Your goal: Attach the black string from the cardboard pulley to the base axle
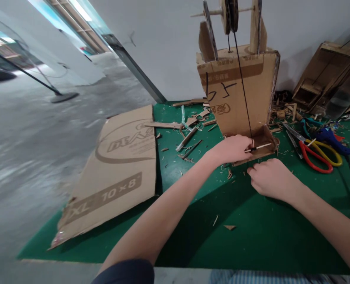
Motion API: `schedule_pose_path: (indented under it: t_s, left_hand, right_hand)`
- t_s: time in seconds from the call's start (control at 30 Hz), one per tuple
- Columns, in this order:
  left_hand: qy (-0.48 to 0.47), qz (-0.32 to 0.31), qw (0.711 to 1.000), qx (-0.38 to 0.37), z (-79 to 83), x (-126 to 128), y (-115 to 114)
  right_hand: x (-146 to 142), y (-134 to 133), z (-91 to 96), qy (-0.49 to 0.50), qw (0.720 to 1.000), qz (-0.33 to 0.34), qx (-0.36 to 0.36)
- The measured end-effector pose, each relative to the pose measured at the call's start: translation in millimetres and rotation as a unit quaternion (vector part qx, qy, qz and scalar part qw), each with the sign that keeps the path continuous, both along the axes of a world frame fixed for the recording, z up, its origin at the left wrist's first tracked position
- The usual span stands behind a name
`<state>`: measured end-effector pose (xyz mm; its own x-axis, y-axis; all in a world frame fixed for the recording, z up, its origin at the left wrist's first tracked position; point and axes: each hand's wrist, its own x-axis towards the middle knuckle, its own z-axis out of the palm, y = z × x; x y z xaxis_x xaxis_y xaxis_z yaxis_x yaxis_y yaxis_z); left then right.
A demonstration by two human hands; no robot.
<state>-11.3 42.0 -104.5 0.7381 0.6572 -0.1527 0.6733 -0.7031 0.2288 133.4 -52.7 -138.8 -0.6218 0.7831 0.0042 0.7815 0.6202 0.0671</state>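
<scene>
A tall cardboard structure (246,94) stands against the wall, with a cardboard pulley wheel (229,15) on a wooden stick at its top. From the wheel a black string (242,75) runs down to a thin white stick (263,146), where dark turns of string show. My left hand (236,149) pinches this stick at its left end, just over the shallow cardboard tray (268,138) at the structure's foot. My right hand (271,177) is closed just below and to the right, its fingertips at the string's lower end, which is barely visible there.
A printed cardboard sheet (124,165) lies at the left, overhanging the green table (251,240). Scissors with red and yellow handles (317,154) and a blue tool with a cord (333,140) lie at the right. Cardboard scraps (192,120) litter the back. Another cardboard structure (319,79) leans at the far right.
</scene>
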Motion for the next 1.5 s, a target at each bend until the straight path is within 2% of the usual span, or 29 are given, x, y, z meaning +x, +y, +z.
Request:
schedule_pose_path:
  t_s: [0.2, 0.43, 0.53, 0.6, 0.67, 0.7, 0.73, 0.8, 0.87, 0.9, 0.93, 0.97, 1.03, 1.5]
  left_hand:
    - [0.023, 0.011, 0.999, 0.043, -6.7, 1, -3]
    - [0.005, 0.006, 1.000, 0.011, -0.8, 0, -3]
    - [-0.018, -0.006, 0.999, -0.026, 5.1, -3, -2]
    - [-0.030, -0.019, 0.998, -0.042, 8.3, -4, 0]
    - [-0.039, -0.031, 0.997, -0.051, 10.4, -6, 1]
    - [-0.041, -0.034, 0.997, -0.060, 11.0, -6, 2]
    - [-0.041, -0.034, 0.996, -0.070, 11.3, -7, 2]
    - [-0.043, -0.031, 0.995, -0.088, 11.6, -7, 2]
    - [-0.047, -0.029, 0.994, -0.096, 11.5, -7, 2]
    - [-0.048, -0.029, 0.994, -0.097, 11.4, -7, 2]
    - [-0.047, -0.028, 0.994, -0.099, 11.4, -7, 2]
    - [-0.046, -0.026, 0.994, -0.101, 11.6, -7, 2]
    - [-0.043, -0.021, 0.993, -0.105, 12.0, -6, 1]
    - [-0.027, -0.011, 0.995, -0.096, 10.4, -6, 1]
  right_hand:
    - [12, 11, -1.4, 0.024, 0.997, -0.057, 0.035]
    - [14, 15, -8.6, 0.048, 0.994, -0.084, 0.050]
    - [12, 16, -12.3, 0.105, 0.983, -0.144, 0.050]
    - [9, 19, -16.9, 0.197, 0.960, -0.198, 0.015]
    - [5, 23, -22.8, 0.345, 0.906, -0.238, -0.059]
    - [2, 25, -25.8, 0.427, 0.862, -0.252, -0.107]
    - [0, 27, -28.4, 0.505, 0.805, -0.268, -0.158]
    - [-5, 29, -31.6, 0.626, 0.674, -0.301, -0.250]
    - [-8, 30, -31.7, 0.695, 0.560, -0.322, -0.316]
    - [-9, 30, -30.9, 0.714, 0.521, -0.324, -0.338]
    - [-10, 30, -29.8, 0.727, 0.494, -0.322, -0.353]
    - [-10, 30, -28.8, 0.733, 0.479, -0.320, -0.361]
    - [-10, 30, -27.3, 0.735, 0.471, -0.323, -0.367]
    - [-13, 33, -29.2, 0.743, 0.465, -0.308, -0.369]
